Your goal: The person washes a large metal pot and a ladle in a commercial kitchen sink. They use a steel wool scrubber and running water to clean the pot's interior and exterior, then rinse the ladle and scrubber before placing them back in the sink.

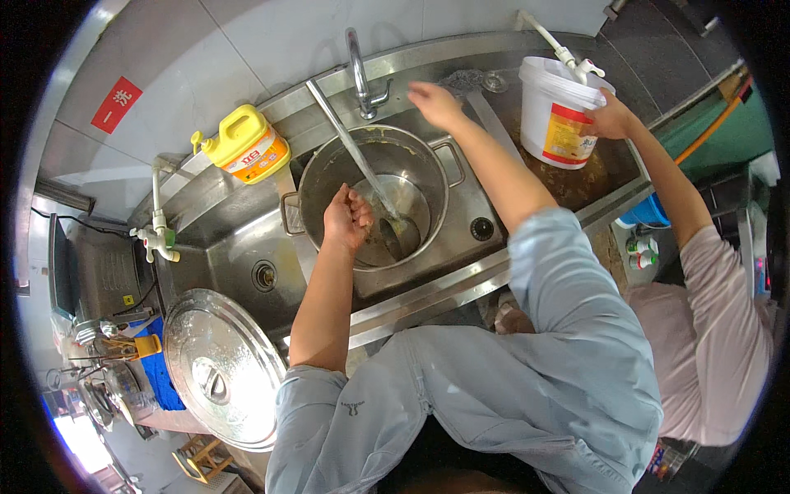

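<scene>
A large two-handled metal stockpot (435,204) stands over the sink unit before me, with residue on its inner wall. A long-handled metal ladle (345,133) leans in it, its bowl on the pot's bottom and its handle rising past the far rim. My left hand (347,217) is over the pot's near left part, fingers curled; whether anything is in them is hidden. Near the chrome faucet (361,77), right of its lever, my right hand (437,106) reaches out with fingers extended and nothing visible in it.
Yellow detergent jug (250,148) stands on the left back ledge. Below it is a sink basin (237,247); a big metal lid (216,364) leans nearby. At right a co-worker's hand (611,117) grips a white plastic bucket (537,117) over another basin, beneath a white tap (583,66).
</scene>
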The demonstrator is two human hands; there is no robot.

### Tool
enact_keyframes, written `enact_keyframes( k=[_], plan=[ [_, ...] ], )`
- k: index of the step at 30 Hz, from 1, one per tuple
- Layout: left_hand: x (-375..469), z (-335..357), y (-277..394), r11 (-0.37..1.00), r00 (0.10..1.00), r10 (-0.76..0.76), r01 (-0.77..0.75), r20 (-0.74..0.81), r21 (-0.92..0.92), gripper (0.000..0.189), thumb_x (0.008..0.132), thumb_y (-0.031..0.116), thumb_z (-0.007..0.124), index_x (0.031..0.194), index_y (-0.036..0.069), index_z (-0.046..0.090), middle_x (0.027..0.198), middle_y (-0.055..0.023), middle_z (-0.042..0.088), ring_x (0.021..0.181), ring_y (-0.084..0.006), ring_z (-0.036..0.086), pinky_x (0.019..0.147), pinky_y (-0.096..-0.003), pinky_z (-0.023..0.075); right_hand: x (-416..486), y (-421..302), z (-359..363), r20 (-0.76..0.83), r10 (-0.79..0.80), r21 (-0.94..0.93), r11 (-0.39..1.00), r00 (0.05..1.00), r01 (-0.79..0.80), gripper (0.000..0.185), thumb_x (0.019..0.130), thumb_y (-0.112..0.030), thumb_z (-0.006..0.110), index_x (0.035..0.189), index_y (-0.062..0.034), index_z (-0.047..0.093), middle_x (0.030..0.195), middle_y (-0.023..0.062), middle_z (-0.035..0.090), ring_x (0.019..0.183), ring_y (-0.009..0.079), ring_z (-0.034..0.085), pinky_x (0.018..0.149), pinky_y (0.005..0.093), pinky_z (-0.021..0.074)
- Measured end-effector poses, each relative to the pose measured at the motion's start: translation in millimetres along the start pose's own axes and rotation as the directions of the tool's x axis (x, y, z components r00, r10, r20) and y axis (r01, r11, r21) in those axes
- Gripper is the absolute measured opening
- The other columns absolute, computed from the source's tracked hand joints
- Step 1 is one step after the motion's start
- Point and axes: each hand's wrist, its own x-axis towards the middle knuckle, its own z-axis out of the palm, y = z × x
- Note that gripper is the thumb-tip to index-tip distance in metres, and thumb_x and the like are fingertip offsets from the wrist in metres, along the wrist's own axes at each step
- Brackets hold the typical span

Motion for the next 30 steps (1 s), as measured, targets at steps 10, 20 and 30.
enact_keyframes(
  k=[10, 20, 30],
  plan=[
    [38.0, 71.0, 17.7, 0.975, 0.988, 0.147, -0.151, 0.037, 0.162, 0.032, 0.096, 0.030, 0.035, 0.076, 0.008, 0.047, 0.061, -0.0002, 0.041, 0.049, -0.0101, 0.032, 0.041, -0.0237, 0.0240, 135.2, 43.7, 63.8, 0.336, -0.019, -0.274, 0.955, 0.942, 0.117, 0.033, 0.080, -0.022, 0.054, 0.111, -0.0127, 0.061, 0.105, 0.0117, 0.063, 0.096, 0.0284, 0.059, 0.084, 0.0371, 0.0460],
    [73.6, 107.8, 14.0, 0.991, 0.992, 0.109, -0.113, 0.057, 0.072, 0.027, 0.095, 0.027, 0.035, 0.077, 0.010, 0.045, 0.060, 0.0016, 0.040, 0.047, -0.0085, 0.028, 0.039, -0.0218, 0.0204, 100.0, 39.5, 45.4, 0.479, -0.112, -0.201, 0.952, 0.871, 0.233, 0.024, 0.074, -0.005, 0.057, 0.096, -0.0084, 0.066, 0.088, 0.0094, 0.066, 0.082, 0.0234, 0.063, 0.075, 0.0322, 0.0492],
    [91.5, 116.0, 17.3, 0.997, 0.997, 0.073, -0.072, 0.009, -0.036, 0.025, 0.095, 0.022, 0.032, 0.075, 0.012, 0.043, 0.059, 0.0014, 0.038, 0.047, -0.0078, 0.028, 0.038, -0.0215, 0.0175, 83.6, 37.6, 47.7, 0.520, -0.195, -0.367, 0.828, 0.832, 0.424, 0.023, 0.073, 0.000, 0.053, 0.092, -0.0083, 0.064, 0.093, 0.0097, 0.063, 0.088, 0.0278, 0.059, 0.076, 0.0362, 0.0474]
  ],
)
